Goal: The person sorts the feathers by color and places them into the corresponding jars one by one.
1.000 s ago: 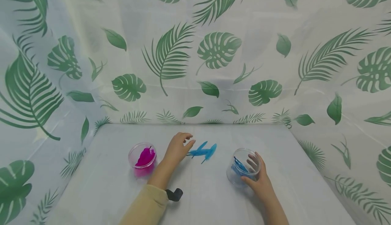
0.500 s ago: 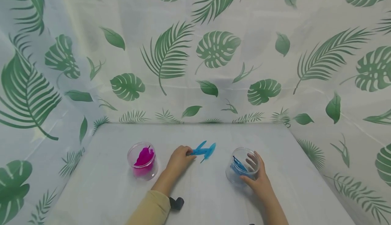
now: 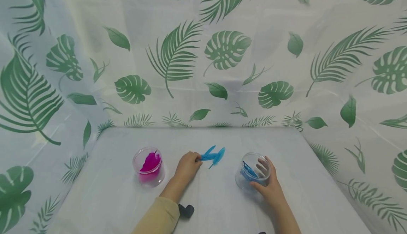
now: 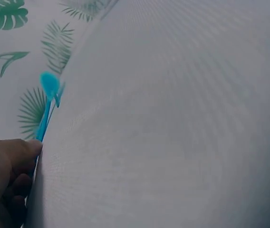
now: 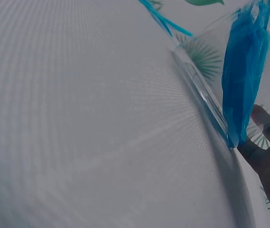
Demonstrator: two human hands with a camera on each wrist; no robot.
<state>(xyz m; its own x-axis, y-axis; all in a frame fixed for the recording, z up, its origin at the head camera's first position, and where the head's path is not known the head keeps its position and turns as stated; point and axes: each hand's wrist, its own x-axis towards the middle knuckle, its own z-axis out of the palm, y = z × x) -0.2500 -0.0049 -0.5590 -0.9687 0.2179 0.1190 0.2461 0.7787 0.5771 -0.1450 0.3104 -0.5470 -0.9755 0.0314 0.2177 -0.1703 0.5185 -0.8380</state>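
Observation:
My left hand (image 3: 188, 167) pinches the near end of a blue feather (image 4: 44, 118) between thumb and fingers, low over the table. A few more blue feathers (image 3: 217, 157) lie crossed just beyond its fingertips. On the right, my right hand (image 3: 269, 183) is curled round the side of a clear round jar (image 3: 240, 186). Inside that jar stand blue feathers (image 5: 244, 76), leaning against the wall. To the left of my left forearm is a second clear jar (image 3: 136, 165) holding magenta feathers (image 3: 151, 163); neither hand touches it.
A white table (image 3: 203, 205) lies under everything, with a leaf-printed sheet (image 3: 235, 85) rising behind and at both sides. A black strap piece (image 3: 187, 211) sticks out from my left sleeve (image 3: 159, 216).
My left hand has come down and slightly toward me, and its fingers have closed on the end of a blue feather. The right hand and both jars have stayed in place.

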